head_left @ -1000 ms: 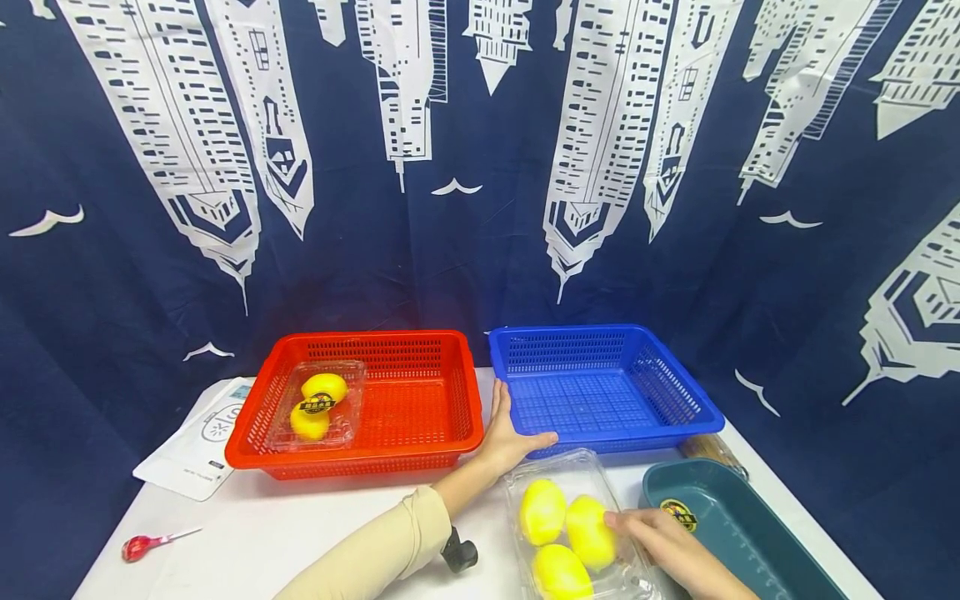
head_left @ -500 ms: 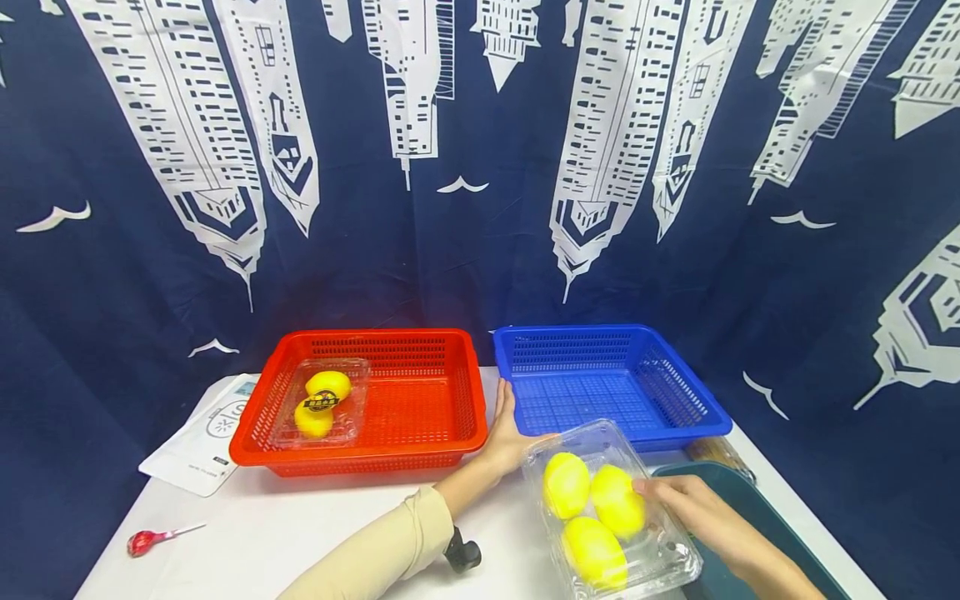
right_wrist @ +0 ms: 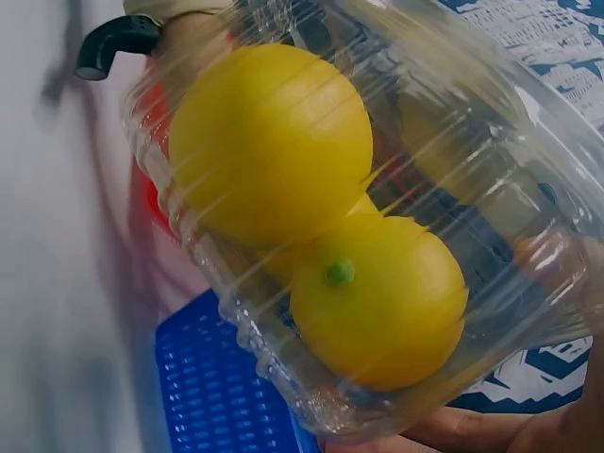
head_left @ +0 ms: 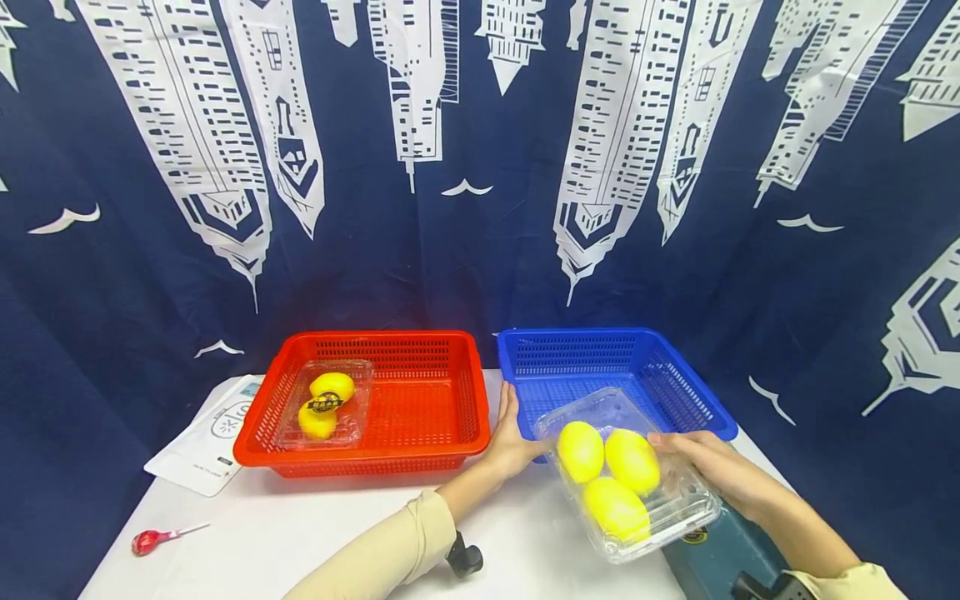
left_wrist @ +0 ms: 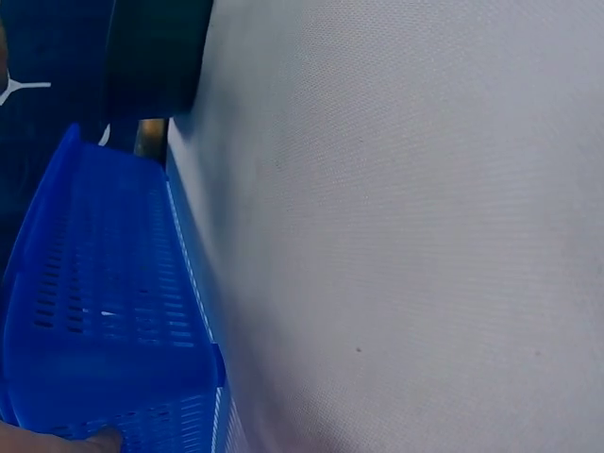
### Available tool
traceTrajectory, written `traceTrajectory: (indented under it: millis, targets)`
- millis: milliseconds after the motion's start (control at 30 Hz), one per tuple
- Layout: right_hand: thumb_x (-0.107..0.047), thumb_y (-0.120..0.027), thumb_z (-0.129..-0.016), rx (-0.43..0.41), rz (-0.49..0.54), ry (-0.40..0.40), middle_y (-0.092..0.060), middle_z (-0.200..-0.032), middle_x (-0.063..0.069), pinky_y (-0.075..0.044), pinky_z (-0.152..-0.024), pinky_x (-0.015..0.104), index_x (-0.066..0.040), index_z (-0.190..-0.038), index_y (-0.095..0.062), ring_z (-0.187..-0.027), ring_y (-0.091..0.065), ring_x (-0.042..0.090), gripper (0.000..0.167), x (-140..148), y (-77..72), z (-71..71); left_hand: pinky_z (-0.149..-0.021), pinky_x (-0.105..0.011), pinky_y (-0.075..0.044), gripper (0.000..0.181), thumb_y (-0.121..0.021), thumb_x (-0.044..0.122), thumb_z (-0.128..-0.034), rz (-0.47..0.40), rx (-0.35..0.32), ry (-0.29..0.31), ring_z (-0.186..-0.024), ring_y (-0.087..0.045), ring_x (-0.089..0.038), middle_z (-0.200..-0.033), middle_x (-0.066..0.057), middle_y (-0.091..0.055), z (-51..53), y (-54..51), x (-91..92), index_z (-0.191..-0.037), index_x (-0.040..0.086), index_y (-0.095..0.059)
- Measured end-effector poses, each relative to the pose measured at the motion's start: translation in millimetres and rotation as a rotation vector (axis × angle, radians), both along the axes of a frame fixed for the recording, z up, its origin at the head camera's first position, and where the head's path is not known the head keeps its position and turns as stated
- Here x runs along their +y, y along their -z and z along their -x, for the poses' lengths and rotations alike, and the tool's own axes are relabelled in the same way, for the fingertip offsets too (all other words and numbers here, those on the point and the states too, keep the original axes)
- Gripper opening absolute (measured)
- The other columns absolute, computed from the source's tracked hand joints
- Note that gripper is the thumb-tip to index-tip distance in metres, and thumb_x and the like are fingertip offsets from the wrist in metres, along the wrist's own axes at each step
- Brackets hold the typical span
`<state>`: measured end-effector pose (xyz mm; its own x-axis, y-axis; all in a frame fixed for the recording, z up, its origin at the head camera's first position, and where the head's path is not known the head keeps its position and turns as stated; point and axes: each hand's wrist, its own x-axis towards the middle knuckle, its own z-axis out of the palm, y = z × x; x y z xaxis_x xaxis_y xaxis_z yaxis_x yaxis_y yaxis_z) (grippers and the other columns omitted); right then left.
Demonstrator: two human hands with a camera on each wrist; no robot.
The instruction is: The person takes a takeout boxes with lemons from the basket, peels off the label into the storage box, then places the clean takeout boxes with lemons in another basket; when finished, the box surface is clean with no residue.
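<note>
My right hand (head_left: 712,467) grips the right side of a clear plastic fruit box (head_left: 675,500) with three yellow lemons (head_left: 581,452) in it. The box hangs tilted in front of the blue basket (head_left: 682,354) and partly covers its near rim. Through the clear wall, in the right wrist view, a lemon (right_wrist: 377,302) shows a small green stem spot. My left hand (head_left: 512,442) lies against the blue basket's near left corner, fingers along its side and thumb spread toward the front. That thumb (left_wrist: 99,441) touches the basket wall in the left wrist view.
Left of the blue basket stands a red basket (head_left: 420,417) holding another clear box (head_left: 363,408) with two lemons. A dark green tray (head_left: 720,558) is at the right front. A lollipop (head_left: 150,542) and a white packet (head_left: 198,450) lie at the left.
My right hand has lifted the lemon box from beside the green tray and moved it forward and right, toward the blue basket. My left hand has stayed at the basket's corner.
</note>
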<state>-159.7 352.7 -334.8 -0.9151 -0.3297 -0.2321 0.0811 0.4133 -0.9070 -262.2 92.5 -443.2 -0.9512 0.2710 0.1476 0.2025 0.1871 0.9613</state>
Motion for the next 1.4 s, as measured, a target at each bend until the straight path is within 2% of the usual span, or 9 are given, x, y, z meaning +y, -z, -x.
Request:
traceTrajectory:
  millis: [133, 367, 500, 633, 867, 1100, 1233, 1300, 1400]
  targets:
    - [-0.032, -0.033, -0.104, -0.013, 0.011, -0.049, -0.074, -0.093, 0.008, -0.062, -0.076, 0.035, 0.010, -0.117, -0.059, -0.084, -0.074, 0.022, 0.051, 10.3, -11.1, 10.8, -0.122, -0.053, -0.017, 0.118, -0.085, 0.018, -0.0716, -0.028, -0.018, 0.006, -0.152, -0.008, -0.035, -0.166, -0.006, 0.005, 0.2, 1.4, 0.2, -0.156, 0.003, -0.005]
    - [-0.035, -0.035, -0.104, 0.056, -0.120, -0.006, -0.067, -0.116, 0.009, -0.059, -0.088, 0.033, 0.015, -0.131, -0.050, -0.101, -0.066, 0.014, 0.059, 26.3, -26.6, 33.5, -0.121, -0.058, -0.017, 0.119, -0.086, 0.024, -0.0718, -0.066, -0.037, 0.012, -0.152, -0.008, -0.036, -0.166, -0.006, 0.006, 0.8, 3.9, 1.2, -0.157, 0.006, -0.004]
    - [-0.039, -0.035, -0.103, 0.094, -0.247, 0.026, -0.061, -0.126, 0.018, -0.053, -0.097, 0.050, 0.009, -0.126, -0.058, -0.117, -0.056, 0.026, 0.059, 34.9, -32.1, 47.3, -0.121, -0.057, -0.018, 0.119, -0.085, 0.027, -0.0726, -0.044, -0.048, 0.007, -0.152, -0.008, -0.036, -0.166, -0.004, 0.007, 0.4, 4.0, 1.3, -0.157, 0.008, -0.004]
    - [-0.043, -0.034, -0.102, 0.094, -0.279, 0.016, -0.046, -0.140, 0.028, -0.042, -0.102, 0.066, 0.007, -0.126, -0.059, -0.131, -0.039, 0.042, 0.061, 43.0, -35.9, 63.3, -0.120, -0.058, -0.020, 0.119, -0.085, 0.029, -0.0728, -0.039, -0.053, 0.000, -0.152, -0.008, -0.036, -0.166, -0.004, 0.007, 0.5, 3.5, 1.1, -0.157, 0.009, -0.004]
    - [-0.043, -0.033, -0.103, 0.070, -0.273, -0.013, -0.051, -0.135, 0.024, -0.047, -0.105, 0.053, 0.008, -0.135, -0.051, -0.126, -0.049, 0.033, 0.063, 59.8, -35.0, 88.7, -0.120, -0.059, -0.019, 0.117, -0.084, 0.027, -0.0741, -0.033, -0.054, -0.001, -0.152, -0.009, -0.037, -0.166, -0.004, 0.007, 0.7, 4.5, 2.0, -0.158, 0.011, -0.004]
    - [-0.052, -0.032, -0.101, 0.014, -0.277, 0.016, -0.028, -0.152, 0.035, -0.045, -0.106, 0.055, 0.011, -0.149, -0.023, -0.134, -0.042, 0.045, 0.080, 68.3, -31.8, 114.4, -0.121, -0.057, -0.019, 0.118, -0.085, 0.029, -0.0732, -0.030, -0.045, -0.010, -0.152, -0.009, -0.035, -0.166, -0.004, 0.006, -0.3, 4.1, 2.1, -0.157, 0.009, -0.005]
    - [-0.055, -0.034, -0.099, -0.025, -0.279, 0.074, -0.043, -0.141, 0.028, -0.053, -0.100, 0.044, 0.009, -0.151, -0.020, -0.118, -0.055, 0.032, 0.084, 73.0, -28.7, 128.1, -0.122, -0.056, -0.018, 0.118, -0.085, 0.030, -0.0730, -0.036, -0.039, -0.006, -0.152, -0.008, -0.034, -0.166, -0.004, 0.006, 0.0, 3.6, 2.2, -0.157, 0.008, -0.005]
    - [-0.056, -0.037, -0.098, -0.045, -0.282, 0.107, -0.057, -0.119, 0.014, -0.055, -0.091, 0.033, 0.008, -0.151, -0.022, -0.100, -0.057, 0.018, 0.084, 75.1, -27.3, 132.9, -0.122, -0.056, -0.017, 0.118, -0.085, 0.029, -0.0731, -0.040, -0.036, -0.005, -0.153, -0.008, -0.034, -0.166, -0.005, 0.006, -0.1, 3.3, 2.3, -0.157, 0.007, -0.005]
    - [-0.057, -0.041, -0.097, -0.063, -0.290, 0.143, -0.047, -0.081, -0.003, -0.047, -0.070, 0.023, 0.006, -0.150, -0.029, -0.070, -0.045, 0.008, 0.082, 77.5, -25.1, 138.1, -0.122, -0.056, -0.017, 0.117, -0.085, 0.028, -0.0735, -0.045, -0.036, -0.004, -0.153, -0.008, -0.034, -0.166, -0.005, 0.006, -0.5, 3.2, 2.6, -0.157, 0.007, -0.005]
